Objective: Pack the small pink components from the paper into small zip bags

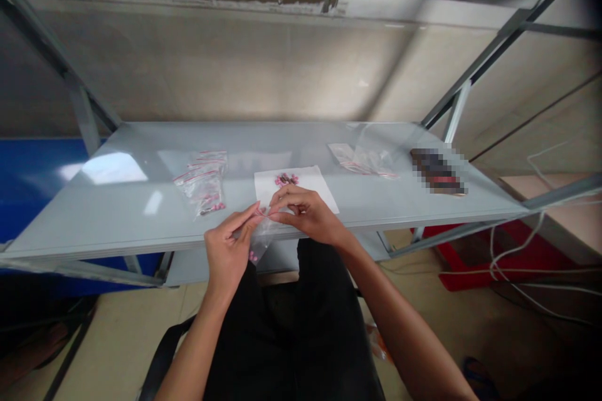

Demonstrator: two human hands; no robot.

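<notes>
Two hands grasping: your left hand (227,255) and right hand (305,213) pinch a clear zip bag (260,239); white paper (294,187) lies just beyond.

shelf-end object (438,171): pixelated, unreadable | pink bits (253,256) in plastic bag (260,239): too small to tell

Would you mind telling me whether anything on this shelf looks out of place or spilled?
A small heap of loose pink pieces lies bare on the white paper, which looks odd because similar pieces sit inside the clear bags to its left. Those bags also lie in an untidy, overlapping pile.
</notes>
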